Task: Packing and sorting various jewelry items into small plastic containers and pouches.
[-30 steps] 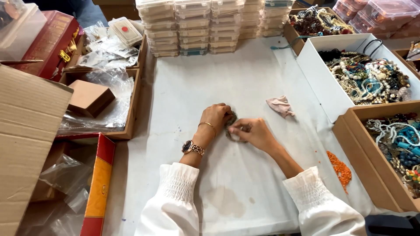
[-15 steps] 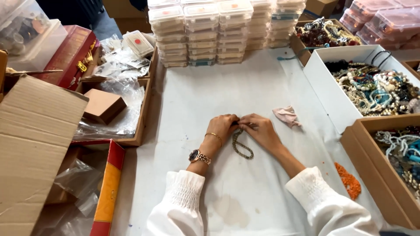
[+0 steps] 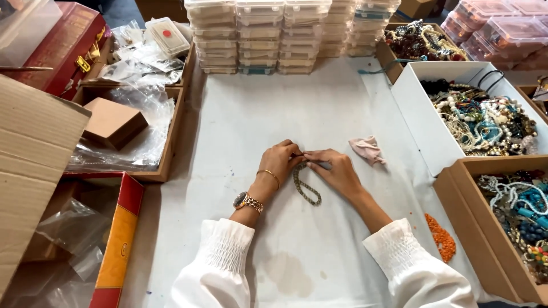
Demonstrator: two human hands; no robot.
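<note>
Both hands' fingers pinch a beaded chain (image 3: 305, 185) mid-sheet, boxes well apart.

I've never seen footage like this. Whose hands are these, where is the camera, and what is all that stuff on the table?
There is no machine here: a person in white sleeves works with bare hands. The single picture comes from a camera worn on that person's head, looking down. The left hand, with a watch and a thin bangle on its wrist, and the right hand meet at the top of a dark beaded chain, which loops down onto the white table cover. Both hands pinch it. Beside them lies a crumpled pink cloth, and an orange bead strand sits nearer the right sleeve. On the right stand open boxes of mixed jewellery. At the back are stacks of clear plastic cases; on the left, cardboard boxes with plastic bags.
</note>
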